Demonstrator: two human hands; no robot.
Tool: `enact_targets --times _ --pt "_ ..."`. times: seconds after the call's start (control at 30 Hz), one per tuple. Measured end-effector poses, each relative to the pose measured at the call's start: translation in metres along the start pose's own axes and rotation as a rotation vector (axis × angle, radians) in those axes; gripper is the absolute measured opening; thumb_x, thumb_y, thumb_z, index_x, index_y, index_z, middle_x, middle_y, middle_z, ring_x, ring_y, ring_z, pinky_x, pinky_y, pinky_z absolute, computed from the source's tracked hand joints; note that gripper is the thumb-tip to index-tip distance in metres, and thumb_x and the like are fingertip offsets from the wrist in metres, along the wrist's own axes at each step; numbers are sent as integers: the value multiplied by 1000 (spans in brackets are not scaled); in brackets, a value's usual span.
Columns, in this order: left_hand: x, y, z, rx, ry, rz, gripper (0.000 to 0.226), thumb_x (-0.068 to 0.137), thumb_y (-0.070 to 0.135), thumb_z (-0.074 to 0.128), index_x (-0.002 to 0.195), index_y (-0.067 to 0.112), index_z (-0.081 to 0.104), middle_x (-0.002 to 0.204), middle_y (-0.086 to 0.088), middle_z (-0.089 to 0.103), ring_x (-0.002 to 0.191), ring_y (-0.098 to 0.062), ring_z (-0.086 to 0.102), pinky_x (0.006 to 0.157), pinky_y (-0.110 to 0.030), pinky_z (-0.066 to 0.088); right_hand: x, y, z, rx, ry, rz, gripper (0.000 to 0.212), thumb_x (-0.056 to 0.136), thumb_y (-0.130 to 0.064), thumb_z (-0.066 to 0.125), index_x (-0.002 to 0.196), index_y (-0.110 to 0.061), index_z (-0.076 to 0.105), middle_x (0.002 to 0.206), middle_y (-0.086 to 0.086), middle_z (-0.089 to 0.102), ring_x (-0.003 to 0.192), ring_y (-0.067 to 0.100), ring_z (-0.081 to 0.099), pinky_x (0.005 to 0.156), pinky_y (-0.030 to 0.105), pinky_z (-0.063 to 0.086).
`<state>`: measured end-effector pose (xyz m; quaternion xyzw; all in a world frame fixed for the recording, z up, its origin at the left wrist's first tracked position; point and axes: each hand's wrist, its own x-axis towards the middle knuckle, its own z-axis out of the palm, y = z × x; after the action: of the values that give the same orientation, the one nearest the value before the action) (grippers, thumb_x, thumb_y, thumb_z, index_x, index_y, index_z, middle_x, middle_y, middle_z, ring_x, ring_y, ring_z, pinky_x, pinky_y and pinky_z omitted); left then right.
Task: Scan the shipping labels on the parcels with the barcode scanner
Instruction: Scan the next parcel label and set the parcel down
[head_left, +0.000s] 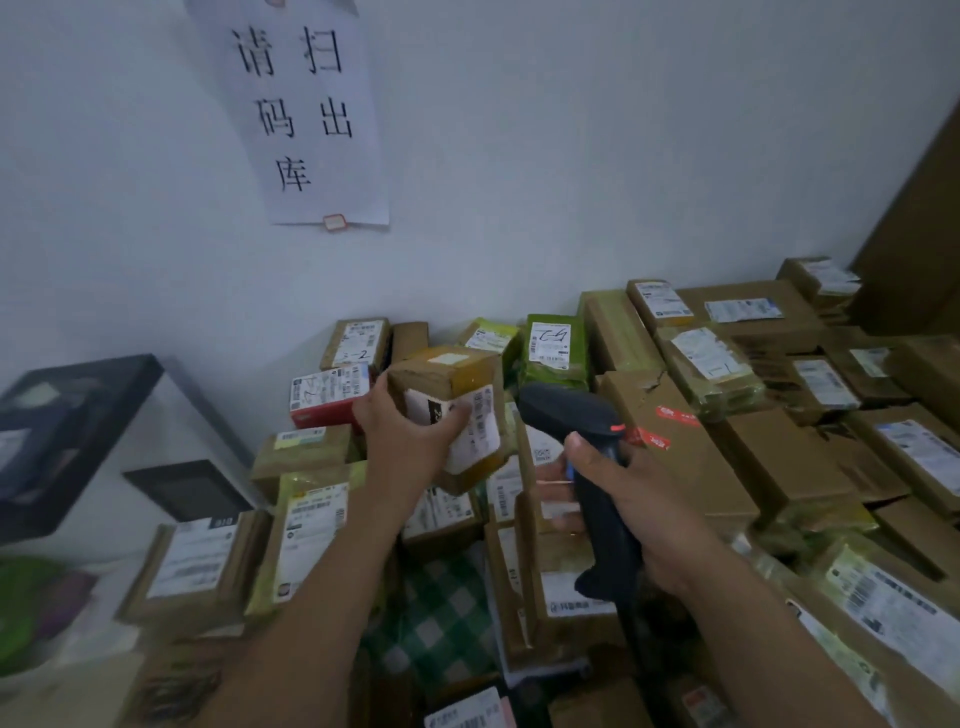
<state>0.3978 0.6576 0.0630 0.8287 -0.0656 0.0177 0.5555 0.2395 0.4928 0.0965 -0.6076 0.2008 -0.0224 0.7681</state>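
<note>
We get one view only: head cam, wide-angle, edges bent. It looks fwd & down, close in on left hand (408, 441) & right hand (644, 493), w/ parcel pile (727, 457) spread below & white wall (571, 156) just behind

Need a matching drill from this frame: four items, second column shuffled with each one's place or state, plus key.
Items:
1. barcode scanner
2. brown parcel
3. red box
4. paper sign

Place or state:
A. on the wall
B. gripped by the right hand
C. lying in the pile, not held
D. held up by the left hand

Pairs: 1-B, 2-D, 3-C, 4-A
</note>
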Motion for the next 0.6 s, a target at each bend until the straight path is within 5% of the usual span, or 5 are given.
enact_targets --times 0.17,0.27,0.4,0.5,0.6 --pt "-55 28 -13 -290 9 -182 88 66 72 70 139 30 44 124 1 61 103 -18 65 79 -37 59 -16 0 17 -46 -3 -55 44 50 -67 73 80 -36 76 86 -4 78 76 13 74 76 37 51" --pt "-76 32 -29 -397 -70 -202 83 53 77 66 124 35 55 100 8 73 83 -10 73 65 -31 59 -26 3 21 -27 26 -89 56 51 -66 74 90 -24 75 86 0 78 77 16 75 71 35 52" --pt "-99 35 -43 -461 -200 -222 88 48 68 78 126 40 51 109 2 73 99 -22 71 87 -52 58 -39 2 20 31 -7 -95 69 59 -59 74 110 -12 68 100 11 77 91 28 75 77 39 59" --pt "-111 43 -52 -537 -230 -301 105 45 87 69 132 32 48 119 -3 70 111 -28 66 99 -57 49 -45 0 22 -3 -11 -109 73 54 -61 74 108 -11 68 101 14 76 94 34 73 90 51 55" --pt "-118 50 -52 -494 -134 -307 107 48 79 76 133 25 42 119 -7 66 105 -27 68 95 -53 53 -49 0 29 1 -34 -147 55 53 -58 75 95 -22 73 99 15 75 97 38 70 96 56 49"
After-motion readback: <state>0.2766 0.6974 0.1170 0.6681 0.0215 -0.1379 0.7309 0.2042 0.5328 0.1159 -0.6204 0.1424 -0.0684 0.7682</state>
